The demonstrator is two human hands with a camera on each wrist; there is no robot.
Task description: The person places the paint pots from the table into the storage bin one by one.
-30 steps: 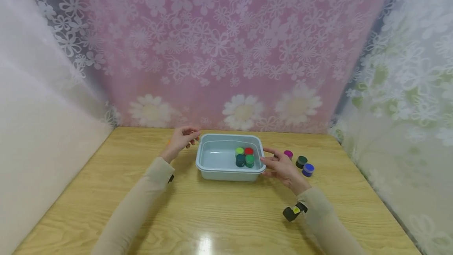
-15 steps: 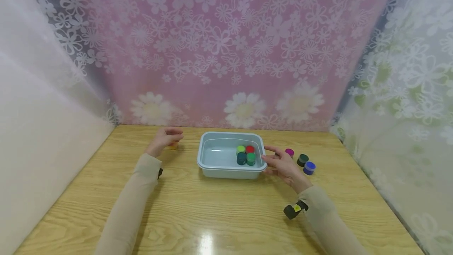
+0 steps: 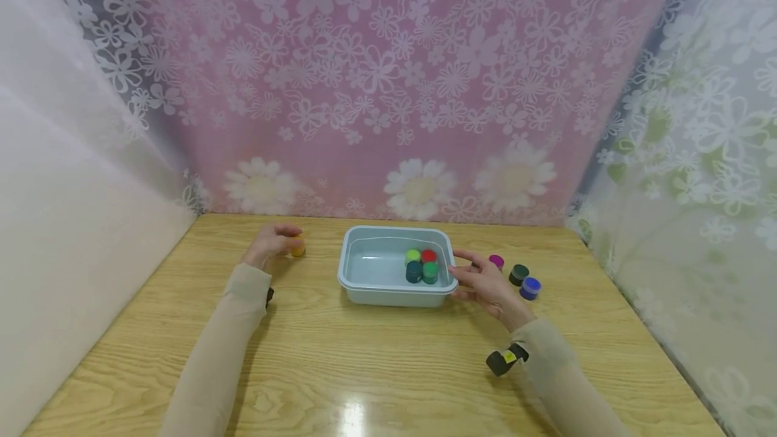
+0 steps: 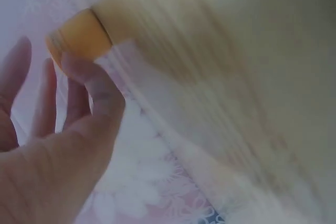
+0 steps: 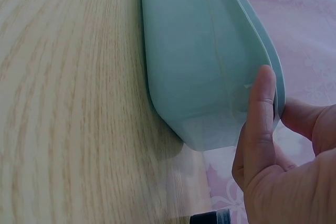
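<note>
Orange pot [image 3: 297, 247] at left hand [image 3: 270, 245] fingertips, touched, grasp not confirmed | small, rigid, judged light and smooth: take by sides | right hand [image 3: 485, 282] pinches tub [image 3: 364, 283] rim, thumb outside | both on worktop [image 3: 376, 369].

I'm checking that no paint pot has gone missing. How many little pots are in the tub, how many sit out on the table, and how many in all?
Pots in the tub: 4 (light green, red, dark teal, green)
Pots on the table: 4 (orange, magenta, dark green, blue)
Total: 8
</note>
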